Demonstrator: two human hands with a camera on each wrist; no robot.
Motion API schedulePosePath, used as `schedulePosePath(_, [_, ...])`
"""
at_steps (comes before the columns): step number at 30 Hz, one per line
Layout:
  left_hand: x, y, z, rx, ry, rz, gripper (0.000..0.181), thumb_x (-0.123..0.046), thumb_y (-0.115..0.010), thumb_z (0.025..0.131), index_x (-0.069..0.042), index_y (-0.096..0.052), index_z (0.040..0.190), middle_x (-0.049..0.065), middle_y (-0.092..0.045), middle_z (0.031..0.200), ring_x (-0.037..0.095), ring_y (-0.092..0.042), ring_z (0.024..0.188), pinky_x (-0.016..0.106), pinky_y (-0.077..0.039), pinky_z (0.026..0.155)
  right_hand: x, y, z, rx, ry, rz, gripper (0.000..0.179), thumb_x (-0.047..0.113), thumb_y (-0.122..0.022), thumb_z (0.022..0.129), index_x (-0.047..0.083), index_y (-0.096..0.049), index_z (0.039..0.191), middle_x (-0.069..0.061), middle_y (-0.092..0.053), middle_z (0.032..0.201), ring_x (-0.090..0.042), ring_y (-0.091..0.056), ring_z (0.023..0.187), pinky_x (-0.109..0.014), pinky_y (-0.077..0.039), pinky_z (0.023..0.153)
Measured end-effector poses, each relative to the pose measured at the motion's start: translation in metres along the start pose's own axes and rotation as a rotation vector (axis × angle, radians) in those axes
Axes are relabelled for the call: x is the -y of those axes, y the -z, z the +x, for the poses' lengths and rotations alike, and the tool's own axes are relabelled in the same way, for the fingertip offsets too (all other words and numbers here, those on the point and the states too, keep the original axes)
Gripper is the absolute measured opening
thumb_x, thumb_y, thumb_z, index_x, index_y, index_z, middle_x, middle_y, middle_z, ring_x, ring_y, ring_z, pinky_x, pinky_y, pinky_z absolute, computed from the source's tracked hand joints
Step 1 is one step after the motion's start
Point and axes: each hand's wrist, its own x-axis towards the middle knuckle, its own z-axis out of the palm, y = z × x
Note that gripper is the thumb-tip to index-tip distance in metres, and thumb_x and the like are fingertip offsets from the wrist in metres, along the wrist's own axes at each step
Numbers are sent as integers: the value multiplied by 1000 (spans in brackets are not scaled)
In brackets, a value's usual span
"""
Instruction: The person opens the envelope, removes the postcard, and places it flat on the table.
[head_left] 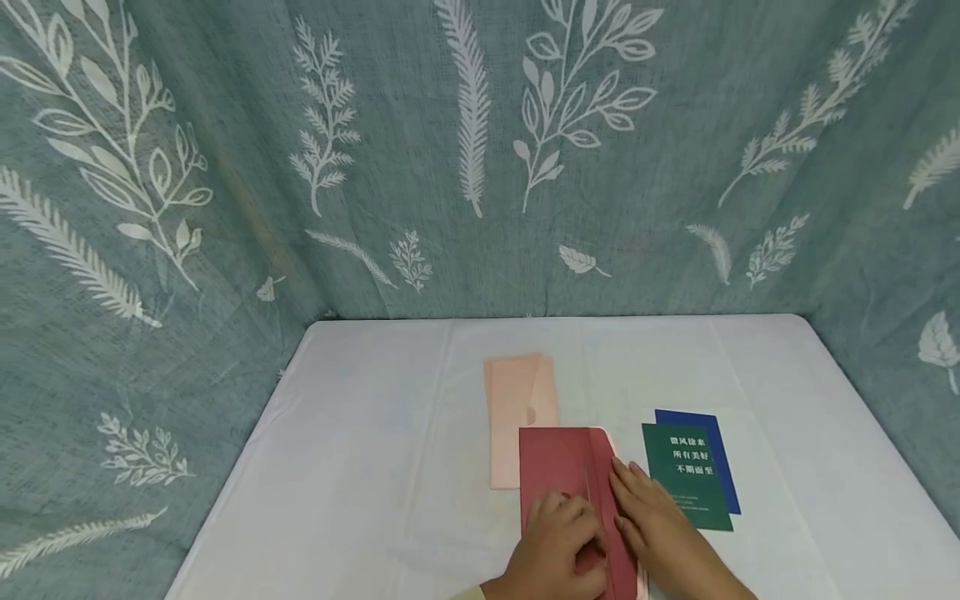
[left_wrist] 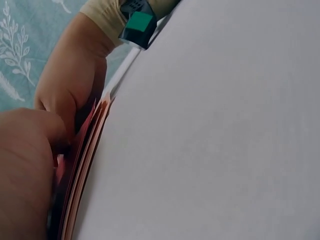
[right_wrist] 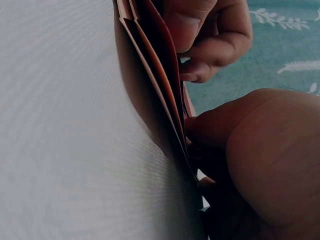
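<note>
A red envelope (head_left: 551, 458) lies near the front of the table, with a lengthwise flap strip along its right side. Pale pink edges show beneath it on the right. Fingers curled, my left hand (head_left: 558, 537) pinches at the flap line on top of the red envelope. My right hand (head_left: 663, 529) rests along the right edge, straight fingers pressing on the strip. From the side, the right wrist view shows layered paper edges (right_wrist: 152, 65) under the red cover, with the left thumb (right_wrist: 182, 30) over them. Only part of the left hand's grip shows there.
A pink envelope (head_left: 517, 392) lies behind, partly under the red one. To the right, a green card (head_left: 678, 487) with white writing overlaps a blue card (head_left: 726, 467). The white table (head_left: 375, 400) meets a green leaf-patterned curtain (head_left: 420, 167) at its back and sides.
</note>
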Motion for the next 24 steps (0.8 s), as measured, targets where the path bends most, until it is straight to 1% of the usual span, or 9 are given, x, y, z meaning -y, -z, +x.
schedulePosePath(3, [2,-3,-2,-18,-34,42,21,-19,-87,84,-26,-66,84,-11,-60,107,6,-45,94,23,-35,79,1,-1,0,-2,-18,-5,57,17,-65,111,0,-47,162,-13,-37,172,-39,-26,160,-59,-27,122])
schedulePosePath(6, [4,-4,-3,-32,-58,83,27,-23,-89,83,-27,-62,79,-11,-59,109,5,-44,92,22,-33,75,1,-2,1,-11,-21,-12,56,17,-65,111,0,-48,161,-13,-38,172,-38,-26,160,-58,-27,122])
schedulePosePath(9, [5,-6,-3,-37,-52,107,27,-24,-86,83,-29,-60,80,-13,-58,108,4,-43,92,21,-32,74,0,-3,1,-24,-5,-24,55,16,-67,110,0,-50,160,-13,-40,171,-38,-28,159,-58,-27,121])
schedulePosePath(13, [5,-8,-4,-36,-36,112,25,-23,-82,85,-31,-58,83,-15,-58,109,2,-43,93,20,-33,73,-1,-5,0,-33,6,-24,55,16,-68,109,-1,-52,159,-13,-41,170,-39,-31,158,-59,-28,120])
schedulePosePath(16, [4,-9,-5,-30,-29,88,23,-22,-79,88,-31,-58,83,-15,-57,108,1,-43,94,21,-33,73,1,-4,-1,-30,-20,-8,55,18,-67,110,1,-52,160,-13,-41,171,-39,-32,158,-59,-31,120])
schedulePosePath(18, [4,-8,-5,-32,-28,80,23,-21,-78,87,-31,-59,82,-15,-56,107,1,-42,94,21,-32,72,3,-2,-1,-47,-38,10,55,18,-68,109,2,-52,160,-12,-41,171,-39,-32,158,-60,-34,119])
schedulePosePath(20, [3,-7,-5,-41,-27,82,22,-20,-78,86,-30,-59,82,-15,-55,105,2,-42,93,22,-32,71,7,0,-1,-108,-31,34,55,18,-70,108,3,-55,159,-11,-43,169,-39,-36,156,-61,-39,115])
schedulePosePath(23, [2,-5,-5,-49,-10,54,22,-18,-78,84,-28,-58,81,-14,-53,102,3,-41,90,22,-32,70,14,4,-1,-265,20,78,51,15,-73,106,4,-61,154,-7,-50,165,-36,-45,151,-59,-48,108])
schedulePosePath(24, [2,-5,-4,-50,-3,40,22,-18,-78,83,-28,-58,81,-14,-53,102,3,-41,90,23,-31,70,17,5,0,-319,36,110,48,14,-73,106,5,-63,152,-5,-53,162,-33,-49,148,-55,-51,105])
